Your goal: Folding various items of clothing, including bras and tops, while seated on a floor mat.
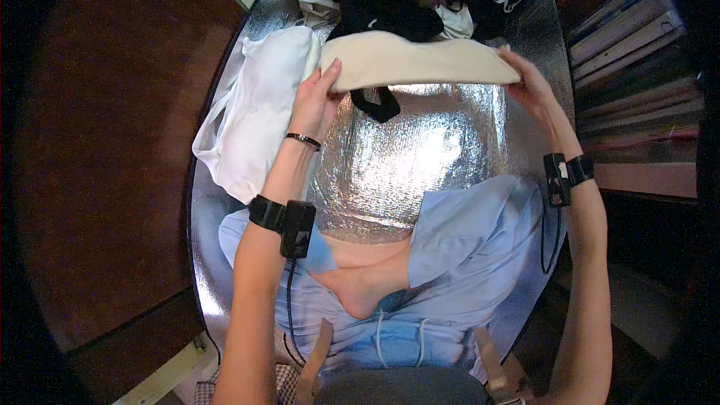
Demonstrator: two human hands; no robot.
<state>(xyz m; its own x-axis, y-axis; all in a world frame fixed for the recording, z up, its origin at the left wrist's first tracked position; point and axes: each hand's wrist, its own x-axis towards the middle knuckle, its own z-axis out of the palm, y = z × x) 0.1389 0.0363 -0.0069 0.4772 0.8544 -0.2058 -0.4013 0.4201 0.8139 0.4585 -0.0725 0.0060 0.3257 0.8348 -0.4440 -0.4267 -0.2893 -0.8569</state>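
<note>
A cream bandeau-like fabric garment (416, 62) is stretched sideways between my two hands, above a silver foil mat (394, 163). My left hand (318, 101) grips its left end, thumb on top. At the opposite end, my right hand (529, 81) pinches the corner. Close beside my left wrist lies a white padded garment with straps (253, 118), flat on the mat and partly hidden by my forearm. A black fabric loop (378, 104) shows just below the cream piece; what it belongs to is hidden.
Beyond the cream garment, black, red and white clothes (388, 0) are heaped on the mat. My crossed legs in light blue trousers (467, 230) occupy the near part. Stacked books or folders (630, 39) stand at the right, and dark wooden flooring (124, 169) borders the left.
</note>
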